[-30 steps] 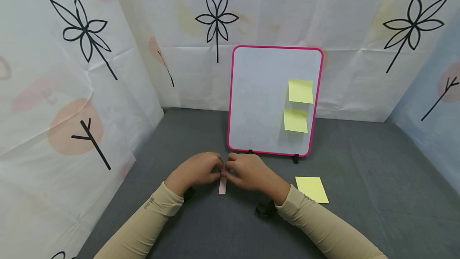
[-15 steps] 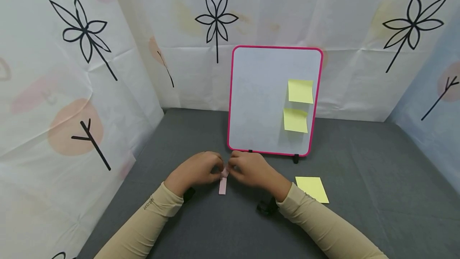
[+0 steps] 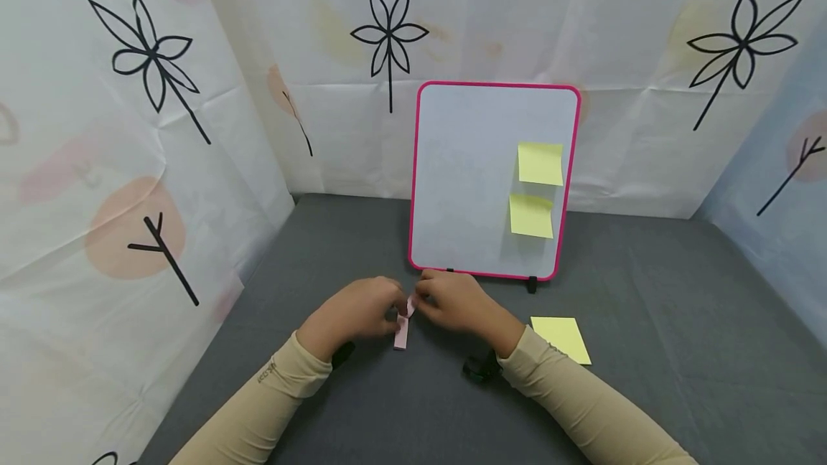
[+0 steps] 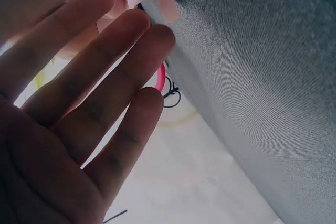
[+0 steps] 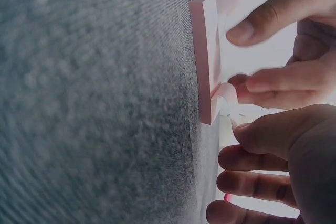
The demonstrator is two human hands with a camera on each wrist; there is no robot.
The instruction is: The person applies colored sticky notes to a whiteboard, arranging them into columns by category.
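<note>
A narrow pad of pink sticky notes (image 3: 401,334) lies on the dark grey cloth in the head view, between both hands. Its top strip (image 5: 228,97) curls up from the far end of the pad. My right hand (image 3: 461,307) pinches the strip's lifted end between thumb and forefinger. My left hand (image 3: 358,309) is over the pad's left side; in the right wrist view its thumb and fingers stand apart, with fingertips close to the curled strip. Whether they touch it I cannot tell. Extended left fingers (image 4: 105,98) fill much of the left wrist view.
Behind the hands stands a pink-framed whiteboard (image 3: 478,178) on black feet, bearing an upper yellow sticky note (image 3: 540,163) and a lower yellow sticky note (image 3: 531,217). Another yellow sticky note or pad (image 3: 562,340) lies beside the right forearm. Patterned cloth walls enclose the table.
The pink strip has lifted away from the pad, its end moving slightly up and right with the right hand. The left thumb and fingers have parted and shifted slightly over the pad.
</note>
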